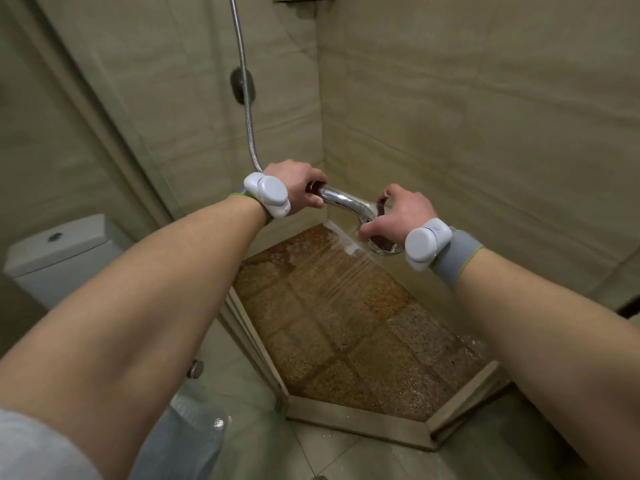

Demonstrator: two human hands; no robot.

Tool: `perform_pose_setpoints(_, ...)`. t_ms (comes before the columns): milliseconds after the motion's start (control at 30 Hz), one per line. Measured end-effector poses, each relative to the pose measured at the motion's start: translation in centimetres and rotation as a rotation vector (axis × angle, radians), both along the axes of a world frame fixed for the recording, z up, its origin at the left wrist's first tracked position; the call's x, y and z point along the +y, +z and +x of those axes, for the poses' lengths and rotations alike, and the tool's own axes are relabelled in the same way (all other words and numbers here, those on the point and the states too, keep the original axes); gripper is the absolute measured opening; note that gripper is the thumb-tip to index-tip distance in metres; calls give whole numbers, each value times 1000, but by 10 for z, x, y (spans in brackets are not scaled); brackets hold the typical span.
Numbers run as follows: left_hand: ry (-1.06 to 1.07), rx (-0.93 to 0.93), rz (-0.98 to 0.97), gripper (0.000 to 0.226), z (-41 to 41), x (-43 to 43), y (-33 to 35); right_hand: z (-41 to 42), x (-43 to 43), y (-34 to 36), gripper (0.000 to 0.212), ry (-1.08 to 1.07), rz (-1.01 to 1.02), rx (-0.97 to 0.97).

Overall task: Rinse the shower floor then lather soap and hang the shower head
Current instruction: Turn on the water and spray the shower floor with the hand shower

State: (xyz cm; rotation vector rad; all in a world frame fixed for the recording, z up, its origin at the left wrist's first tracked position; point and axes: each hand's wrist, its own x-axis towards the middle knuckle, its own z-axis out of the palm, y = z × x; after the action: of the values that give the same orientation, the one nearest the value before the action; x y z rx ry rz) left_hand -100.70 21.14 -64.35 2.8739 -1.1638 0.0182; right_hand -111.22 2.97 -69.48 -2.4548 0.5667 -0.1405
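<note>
While water fans out of the shower head (349, 204) onto the floor (346, 334), the task stands in its first step, the rinse. The brown tiles below the fingers shine wet over most of their area, so the rinse looks well under way, though I cannot judge whether it is finished. No soap shows anywhere, so lathering is left, and so is hanging the head. A dark mount (241, 85) on the wall, above the left fingers, may be the holder, but it is too blurred to tell.

Both arms reach forward, nearly straight, each wrist wearing a pale band. The left hand (294, 187) grips the chrome handle, its fingers (315, 201) clamped round it from above, at the end where the hose (247, 109) rises. The right hand (398, 216) holds the round face, its fingers (393, 195) curled over the far rim and the thumb on the near rim. The head thus lies between the two sets of fingers, face tipped down, with the spray (332, 271) slanting to the floor beneath them. A toilet (59, 251) stands well to the left of the left fingers.
</note>
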Motion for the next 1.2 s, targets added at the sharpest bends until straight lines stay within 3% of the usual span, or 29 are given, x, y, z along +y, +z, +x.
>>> perform_pose_setpoints(233, 86, -119, 51, 25, -4, 32, 16, 12, 32, -7, 67, 29, 131, -75)
perform_pose_setpoints(600, 129, -166, 57, 39, -13, 39, 31, 13, 42, -10, 66, -12, 139, -205)
perform_pose_setpoints(1200, 67, -231, 112, 31, -3, 23, 36, 13, 36, -19, 74, -64, 186, -269)
